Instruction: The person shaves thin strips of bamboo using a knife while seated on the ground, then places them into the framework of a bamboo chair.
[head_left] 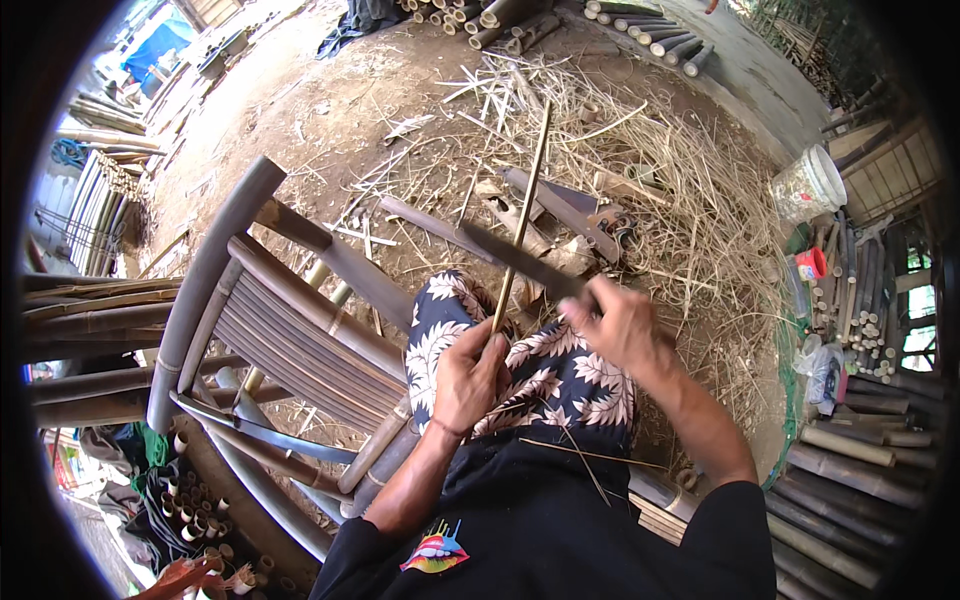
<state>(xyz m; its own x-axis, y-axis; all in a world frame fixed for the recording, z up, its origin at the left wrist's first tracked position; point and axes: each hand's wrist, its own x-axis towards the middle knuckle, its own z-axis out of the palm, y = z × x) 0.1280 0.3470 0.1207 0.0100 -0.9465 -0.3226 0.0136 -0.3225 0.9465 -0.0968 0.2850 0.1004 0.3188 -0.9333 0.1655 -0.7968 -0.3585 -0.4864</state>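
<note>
My left hand (468,385) is closed around the lower end of a long, thin bamboo strip (532,185), which points up and away from my lap. In my right hand (628,330) is a knife, its dark, broad blade (500,252) slanting up to the left. The blade crosses the strip a little above my left hand; whether they touch, I cannot tell. My fingers hide the knife's handle. Patterned dark trousers (575,375) lie under both hands, and loose slivers (585,460) rest on my lap.
A bamboo chair or bench frame (300,325) stands close on my left. Beyond my knees are a handsaw (612,222), bamboo pieces and a heap of shavings (690,210). Bamboo poles (850,475) are stacked at right, near a white bucket (808,185).
</note>
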